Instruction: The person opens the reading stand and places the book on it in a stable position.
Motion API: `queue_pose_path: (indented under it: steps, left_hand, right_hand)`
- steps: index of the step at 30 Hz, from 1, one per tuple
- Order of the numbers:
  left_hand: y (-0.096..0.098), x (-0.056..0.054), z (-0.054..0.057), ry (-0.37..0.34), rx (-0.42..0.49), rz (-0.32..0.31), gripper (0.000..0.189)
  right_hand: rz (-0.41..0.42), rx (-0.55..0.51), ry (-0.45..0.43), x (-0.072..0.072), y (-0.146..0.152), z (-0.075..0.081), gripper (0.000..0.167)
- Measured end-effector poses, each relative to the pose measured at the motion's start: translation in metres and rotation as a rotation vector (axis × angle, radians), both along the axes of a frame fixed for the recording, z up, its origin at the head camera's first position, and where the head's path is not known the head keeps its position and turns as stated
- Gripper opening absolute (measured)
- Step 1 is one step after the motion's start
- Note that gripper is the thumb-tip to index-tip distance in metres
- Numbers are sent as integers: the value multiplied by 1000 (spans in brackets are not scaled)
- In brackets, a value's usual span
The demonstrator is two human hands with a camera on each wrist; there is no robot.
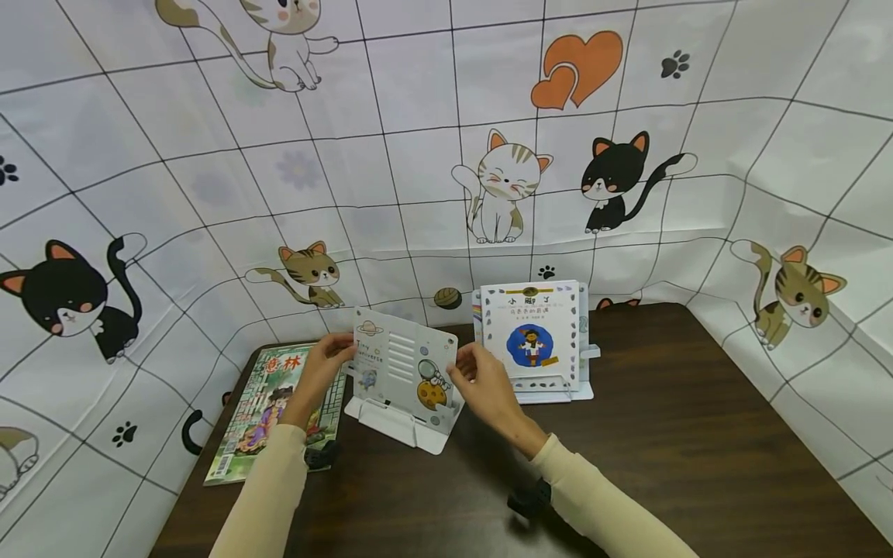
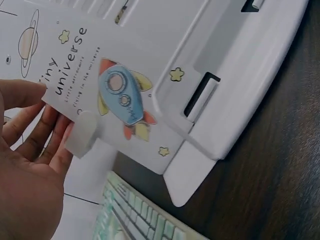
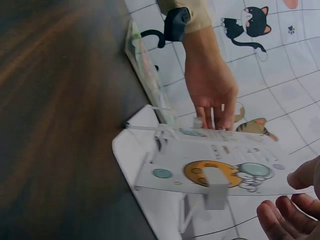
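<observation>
A white book stand (image 1: 398, 368) printed with "Tiny universe", a planet and a rocket is unfolded on the dark table, its back plate leaning upright over a base. My left hand (image 1: 322, 376) pinches the plate's left edge, thumb in front and fingers behind, as the left wrist view shows beside a white side clip (image 2: 84, 134). At the opposite edge, my right hand (image 1: 491, 387) pinches the plate near the astronaut picture, close to another clip (image 3: 216, 187). No book rests on this stand.
Left of the stand, a colourful magazine (image 1: 268, 411) lies on the table (image 1: 628, 465), partly under my left forearm. At the back right, a second white stand (image 1: 586, 387) holds a white picture book (image 1: 532, 341). A cat-patterned cloth (image 1: 405, 170) hangs around the table.
</observation>
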State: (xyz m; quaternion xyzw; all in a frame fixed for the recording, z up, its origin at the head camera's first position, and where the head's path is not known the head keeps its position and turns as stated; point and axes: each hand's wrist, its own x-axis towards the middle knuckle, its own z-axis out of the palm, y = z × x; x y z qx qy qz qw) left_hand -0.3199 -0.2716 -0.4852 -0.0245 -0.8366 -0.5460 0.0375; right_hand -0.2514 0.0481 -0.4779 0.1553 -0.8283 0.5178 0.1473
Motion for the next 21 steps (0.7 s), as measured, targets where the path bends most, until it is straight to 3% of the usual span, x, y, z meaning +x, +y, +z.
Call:
queue_pose_path:
  steps: [8, 14, 21]
  left_hand:
    - [4, 3, -17, 15, -8, 49, 39]
    - [5, 11, -19, 40, 34, 75, 38]
    - [4, 12, -22, 37, 59, 111, 35]
  right_hand:
    - [-39, -8, -1, -5, -6, -7, 14]
    - [-97, 32, 10, -23, -5, -3, 13]
    - [-135, 127, 30, -45, -3, 4, 13]
